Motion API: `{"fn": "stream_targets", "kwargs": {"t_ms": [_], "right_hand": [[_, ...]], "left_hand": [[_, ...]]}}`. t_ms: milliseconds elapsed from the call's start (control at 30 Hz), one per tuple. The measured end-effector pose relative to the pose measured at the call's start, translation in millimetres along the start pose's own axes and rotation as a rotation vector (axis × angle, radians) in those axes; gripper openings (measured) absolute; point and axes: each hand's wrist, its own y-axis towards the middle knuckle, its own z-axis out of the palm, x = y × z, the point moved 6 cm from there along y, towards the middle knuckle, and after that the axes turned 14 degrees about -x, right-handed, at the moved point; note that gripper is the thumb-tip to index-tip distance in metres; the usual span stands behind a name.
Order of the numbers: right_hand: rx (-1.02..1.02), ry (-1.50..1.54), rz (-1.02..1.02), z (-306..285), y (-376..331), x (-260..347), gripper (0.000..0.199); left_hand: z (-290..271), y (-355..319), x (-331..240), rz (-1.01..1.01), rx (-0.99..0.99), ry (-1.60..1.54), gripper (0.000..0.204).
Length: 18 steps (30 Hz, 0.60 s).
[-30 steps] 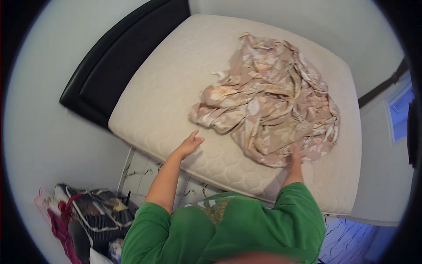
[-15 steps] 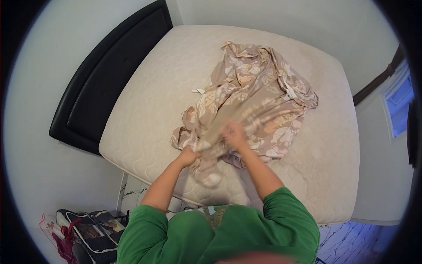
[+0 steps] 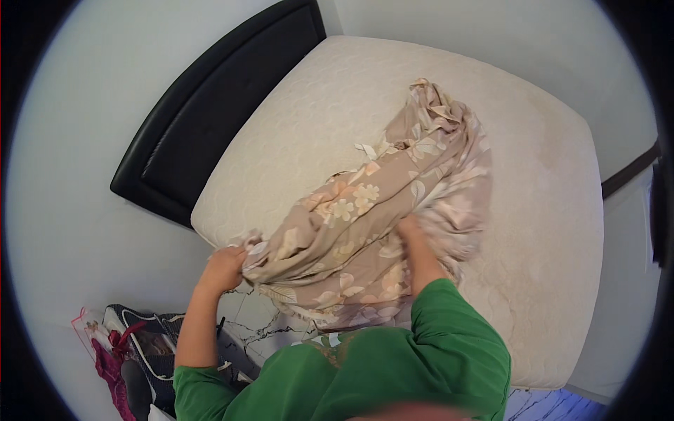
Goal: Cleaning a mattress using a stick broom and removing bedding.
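Observation:
A beige-brown floral bedsheet (image 3: 358, 231) lies bunched across the bare cream mattress (image 3: 295, 140), its near part hanging past the mattress edge toward me. At the mattress's near left corner my left hand (image 3: 226, 268) is closed around a gathered corner of the sheet. My right hand (image 3: 409, 228) is on the sheet's middle, partly sunk among the folds and blurred. Its fingers are hidden, so I cannot tell whether they grip the cloth. The far end of the sheet is crumpled in a heap, with a white tag sticking out on its left side.
A black padded headboard (image 3: 217, 98) stands at the far left against the wall. Down at the lower left, a dark bag (image 3: 151, 337) and a crimson cloth (image 3: 112, 372) sit on the marble-patterned floor (image 3: 260, 319). A dark brown bar (image 3: 632, 170) juts in at the right.
My left hand has pulled its corner of the sheet out to the left, stretching the cloth toward the mattress corner. The right hand has shifted right, and the far part has narrowed.

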Motion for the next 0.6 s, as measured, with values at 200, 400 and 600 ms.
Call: {"fn": "stream_targets", "kwargs": {"t_ms": [200, 400, 600], "right_hand": [[1.449, -0.250, -0.780, 42.0, -251.5, 141.1, 0.035], [0.060, 0.342, -0.251, -83.5, 8.8, 111.8, 0.028], [0.192, 0.543, -0.156, 44.3, -0.7, 88.7, 0.040]], "left_hand": [[39.5, 24.8, -4.7, -0.137, 0.016, -0.345, 0.051], [63.1, -12.7, 23.2, -0.222, 0.051, -0.305, 0.043], [82.8, -8.8, -8.5, 0.030, -0.253, -0.413, 0.035]]}}
